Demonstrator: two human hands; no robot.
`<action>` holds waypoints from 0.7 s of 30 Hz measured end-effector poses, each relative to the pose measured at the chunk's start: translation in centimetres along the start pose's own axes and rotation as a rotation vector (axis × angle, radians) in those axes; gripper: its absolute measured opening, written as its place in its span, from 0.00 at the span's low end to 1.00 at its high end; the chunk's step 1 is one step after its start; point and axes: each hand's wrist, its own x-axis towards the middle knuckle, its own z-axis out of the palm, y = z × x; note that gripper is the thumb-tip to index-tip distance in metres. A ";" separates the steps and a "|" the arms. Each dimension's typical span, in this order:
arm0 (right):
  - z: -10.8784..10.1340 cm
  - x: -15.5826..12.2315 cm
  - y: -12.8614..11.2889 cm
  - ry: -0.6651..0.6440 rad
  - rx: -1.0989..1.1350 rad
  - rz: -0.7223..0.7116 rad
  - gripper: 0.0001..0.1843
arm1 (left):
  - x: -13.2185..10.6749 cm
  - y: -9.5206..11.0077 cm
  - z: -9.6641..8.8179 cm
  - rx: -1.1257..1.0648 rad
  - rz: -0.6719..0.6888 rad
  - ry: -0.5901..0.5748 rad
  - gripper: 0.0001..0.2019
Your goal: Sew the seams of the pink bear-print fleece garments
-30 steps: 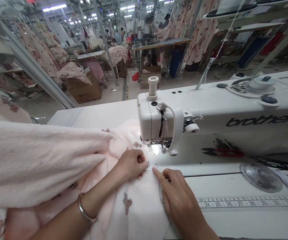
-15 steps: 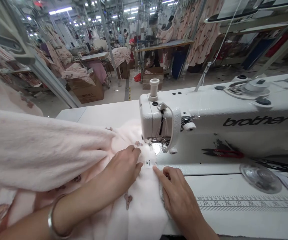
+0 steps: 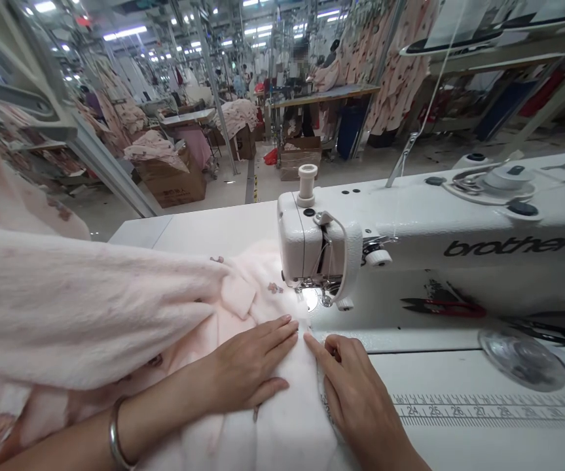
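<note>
My left hand (image 3: pixel 250 366) lies flat with fingers stretched out on pale pink fleece fabric (image 3: pixel 115 307) printed with small bears, just in front of the needle area (image 3: pixel 319 297) of a white sewing machine (image 3: pixel 410 229). My right hand (image 3: pixel 355 392) rests on the fabric's right edge, index finger pointing toward the presser foot, other fingers curled under. The small white size label is not visible now. A silver bangle (image 3: pixel 115 435) sits on my left wrist.
Red-handled snips (image 3: pixel 444 307) lie on the machine bed, with a round clear dish (image 3: pixel 522 356) to the right. A ruler strip (image 3: pixel 488 411) runs along the white table. Behind are cardboard boxes (image 3: pixel 174 183), hanging pink garments and other workstations with people.
My left hand has opened from a pinch on the white label to lying flat on the fabric, covering the label. The right hand has stayed close to where it was.
</note>
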 end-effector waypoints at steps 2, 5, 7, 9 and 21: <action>-0.1 0.1 0.0 -0.003 0.008 -0.002 0.24 | -0.1 -0.1 0.2 -0.004 -0.006 0.008 0.29; -0.1 0.0 0.1 -0.006 0.019 0.000 0.24 | -0.3 -0.1 0.3 0.018 -0.004 0.001 0.29; -0.1 -0.1 0.2 -0.011 0.021 0.002 0.24 | -0.3 -0.1 0.3 0.030 -0.003 -0.008 0.28; -0.1 -0.2 0.3 -0.010 0.021 0.002 0.24 | -0.3 -0.1 0.2 0.029 -0.008 -0.015 0.28; -0.2 -0.3 -0.1 -0.002 -0.040 -0.017 0.25 | -0.2 0.0 0.2 0.052 -0.024 -0.040 0.29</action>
